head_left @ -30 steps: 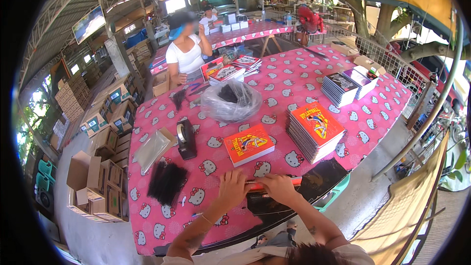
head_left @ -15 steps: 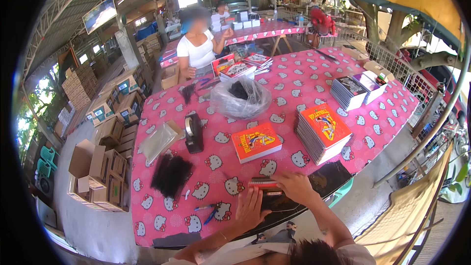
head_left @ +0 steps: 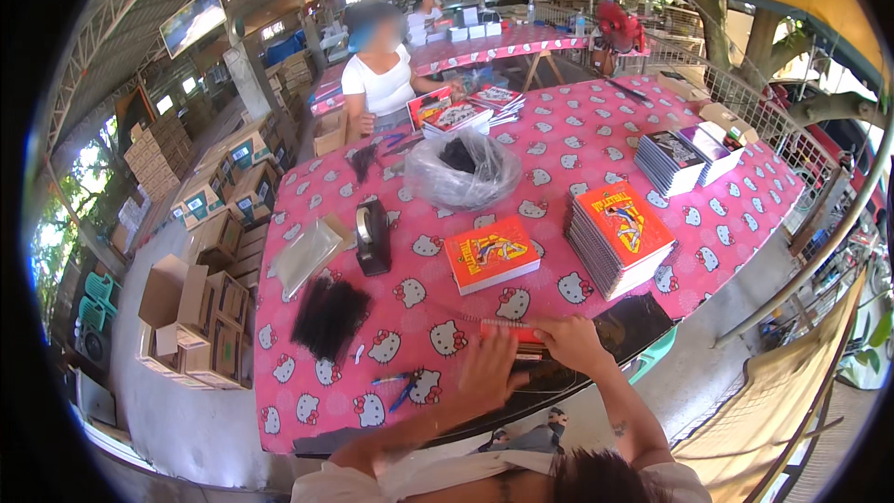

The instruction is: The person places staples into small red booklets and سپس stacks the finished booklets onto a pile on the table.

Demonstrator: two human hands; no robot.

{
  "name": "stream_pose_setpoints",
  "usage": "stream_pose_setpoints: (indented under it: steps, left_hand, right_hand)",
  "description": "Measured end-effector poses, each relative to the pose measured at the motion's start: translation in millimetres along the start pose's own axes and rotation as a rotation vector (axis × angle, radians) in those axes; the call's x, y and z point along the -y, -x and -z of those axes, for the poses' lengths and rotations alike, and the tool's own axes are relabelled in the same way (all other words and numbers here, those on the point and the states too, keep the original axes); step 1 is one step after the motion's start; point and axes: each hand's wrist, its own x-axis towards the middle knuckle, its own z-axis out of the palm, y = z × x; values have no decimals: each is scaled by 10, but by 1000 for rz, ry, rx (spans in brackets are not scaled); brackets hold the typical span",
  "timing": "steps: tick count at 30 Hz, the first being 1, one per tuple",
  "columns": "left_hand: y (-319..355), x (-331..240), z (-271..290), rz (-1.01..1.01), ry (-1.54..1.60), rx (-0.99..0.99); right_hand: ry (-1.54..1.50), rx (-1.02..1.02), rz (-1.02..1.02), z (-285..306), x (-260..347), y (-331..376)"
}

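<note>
At the table's near edge lies a small notebook [head_left: 507, 324] with a red-orange cover, its upper edge lined with what looks like a spiral binding. My right hand [head_left: 570, 343] grips its right end, fingers curled over the edge. Slightly blurred, my left hand [head_left: 491, 368] rests on the left part with its fingers stretched out. A thin dark strand, faint in the picture, runs leftward from the binding edge. Under both hands is a black sheet [head_left: 633, 324] along the table edge. Beyond them sit a short pile of orange notebooks [head_left: 492, 256] and a taller stack of orange notebooks [head_left: 619, 233].
On the pink patterned table [head_left: 410, 321] lie a bundle of thin black strands [head_left: 331, 317], a tape dispenser [head_left: 373, 240], clear plastic sleeves [head_left: 312, 253], blue-handled pliers [head_left: 402, 393] and a plastic bag [head_left: 463, 172] holding black strands. A co-worker [head_left: 380, 84] stands across the table.
The notebook has been turned or tilted so more of its orange cover shows. My left hand has shifted slightly right. The co-worker's raised hand has come down to the notebooks.
</note>
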Motion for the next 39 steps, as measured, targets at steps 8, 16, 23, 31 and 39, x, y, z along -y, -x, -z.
stream_pose_setpoints:
  steps: [8,16,23,31,39]
  left_hand:
    - [-397,-28,216,-29,-97,204]
    - [-370,-101,50,-67,-46,30]
    - [-855,193,328,-117,167,109]
    - [-186,-67,-84,-202,44,84]
    - [-556,-70,177,-93,-193,8]
  right_hand:
    - [28,8,-5,-13,-50,-9]
    - [46,93,12,273,-73,122]
    - [-1191,-62,-353,-186,-513,520]
    - [-997,-228,-357,-471,-412,471]
    - [-980,-262,-295,-495,-313,429]
